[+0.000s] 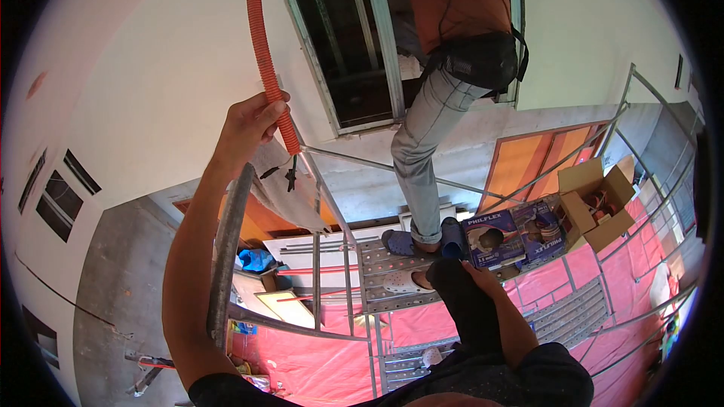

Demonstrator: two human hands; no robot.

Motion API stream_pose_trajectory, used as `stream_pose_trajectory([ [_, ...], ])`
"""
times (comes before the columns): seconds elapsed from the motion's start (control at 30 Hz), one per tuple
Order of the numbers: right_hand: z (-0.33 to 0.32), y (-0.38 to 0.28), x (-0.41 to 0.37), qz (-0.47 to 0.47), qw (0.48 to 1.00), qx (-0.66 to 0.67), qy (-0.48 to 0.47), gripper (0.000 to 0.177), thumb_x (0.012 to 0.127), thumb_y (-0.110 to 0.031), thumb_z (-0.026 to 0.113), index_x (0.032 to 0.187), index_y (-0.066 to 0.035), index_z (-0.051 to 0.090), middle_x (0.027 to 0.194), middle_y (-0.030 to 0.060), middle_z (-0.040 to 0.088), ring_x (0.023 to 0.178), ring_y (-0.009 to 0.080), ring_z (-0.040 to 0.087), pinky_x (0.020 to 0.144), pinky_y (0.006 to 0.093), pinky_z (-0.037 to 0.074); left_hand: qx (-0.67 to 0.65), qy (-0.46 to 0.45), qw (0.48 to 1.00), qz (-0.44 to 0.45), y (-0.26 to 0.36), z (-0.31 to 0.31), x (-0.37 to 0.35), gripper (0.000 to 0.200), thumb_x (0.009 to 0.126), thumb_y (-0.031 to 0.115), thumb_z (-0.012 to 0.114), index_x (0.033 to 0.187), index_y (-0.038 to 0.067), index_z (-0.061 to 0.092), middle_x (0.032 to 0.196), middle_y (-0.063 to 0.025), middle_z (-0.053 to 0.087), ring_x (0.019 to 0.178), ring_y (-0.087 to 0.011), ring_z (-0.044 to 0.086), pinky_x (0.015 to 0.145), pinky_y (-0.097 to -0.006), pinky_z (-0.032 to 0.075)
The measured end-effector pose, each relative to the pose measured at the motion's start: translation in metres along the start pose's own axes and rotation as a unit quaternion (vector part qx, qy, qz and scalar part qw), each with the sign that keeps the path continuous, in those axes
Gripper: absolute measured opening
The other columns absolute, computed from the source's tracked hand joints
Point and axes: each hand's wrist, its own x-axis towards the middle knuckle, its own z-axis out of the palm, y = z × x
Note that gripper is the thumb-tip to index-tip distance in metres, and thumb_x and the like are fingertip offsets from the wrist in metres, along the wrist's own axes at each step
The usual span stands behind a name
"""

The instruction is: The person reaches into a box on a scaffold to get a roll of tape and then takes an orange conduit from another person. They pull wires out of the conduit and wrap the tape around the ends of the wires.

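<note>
My left hand is raised and closed around an orange corrugated conduit near its lower end. Dark wire ends dangle from the conduit's opening, below the hand. From there the conduit runs up along the white wall and out of view at the top. My right hand rests on my knee, its fingers laid along the dark trouser leg and nothing visible in it.
A co-worker in grey trousers leans into the window opening, a foot on the perforated scaffold platform. Philflex boxes and an open cardboard box stand beside it. Scaffold rails surround me, pink sheeting below.
</note>
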Motion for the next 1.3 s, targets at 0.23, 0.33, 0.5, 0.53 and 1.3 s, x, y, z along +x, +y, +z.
stream_pose_trajectory([
  [0.23,-0.004,-0.008,-0.008,0.015,1.000,-0.009,-0.002,0.090,0.079,-0.074,0.052,0.113,0.008,0.064,0.111,0.0284,0.064,0.112,0.0389,0.060,0.094,0.0399,0.044,-0.037,0.015,0.999,0.000,0.003,0.003,0.001,0.036,0.093,0.032,0.063,0.112,0.001,0.064,0.075,0.0049,0.053,0.061,-0.0040,0.041,0.053,-0.0202,0.034],
  [0.33,-0.003,-0.007,-0.007,0.014,1.000,-0.006,0.004,0.090,0.079,-0.074,0.053,0.113,0.008,0.063,0.112,0.0283,0.064,0.112,0.0389,0.060,0.094,0.0401,0.045,-0.030,0.007,1.000,0.002,0.001,0.002,0.001,0.037,0.094,0.035,0.062,0.112,0.003,0.064,0.076,0.0057,0.053,0.063,-0.0038,0.041,0.056,-0.0200,0.036],
  [0.5,-0.002,-0.003,-0.004,0.016,1.000,-0.010,0.006,0.090,0.079,-0.074,0.053,0.114,0.008,0.063,0.113,0.0284,0.063,0.112,0.0391,0.060,0.094,0.0401,0.045,-0.011,-0.006,1.000,0.000,0.002,0.001,0.000,0.036,0.096,0.039,0.058,0.111,0.008,0.065,0.080,0.0071,0.053,0.066,-0.0033,0.043,0.061,-0.0198,0.038],
  [0.53,-0.003,-0.005,-0.005,0.016,1.000,-0.011,0.005,0.090,0.079,-0.074,0.053,0.114,0.008,0.063,0.113,0.0285,0.063,0.112,0.0391,0.060,0.094,0.0400,0.045,-0.011,-0.007,1.000,-0.002,0.001,0.001,0.000,0.035,0.096,0.039,0.058,0.111,0.008,0.065,0.080,0.0071,0.053,0.067,-0.0033,0.043,0.061,-0.0198,0.038],
  [1.3,-0.005,-0.012,-0.013,0.021,1.000,-0.005,0.008,0.090,0.079,-0.075,0.053,0.110,0.008,0.065,0.109,0.0277,0.065,0.109,0.0375,0.061,0.093,0.0397,0.045,-0.008,-0.005,1.000,-0.002,0.000,0.000,0.000,0.038,0.095,0.041,0.058,0.112,0.007,0.064,0.081,0.0066,0.053,0.067,-0.0042,0.043,0.062,-0.0200,0.039],
])
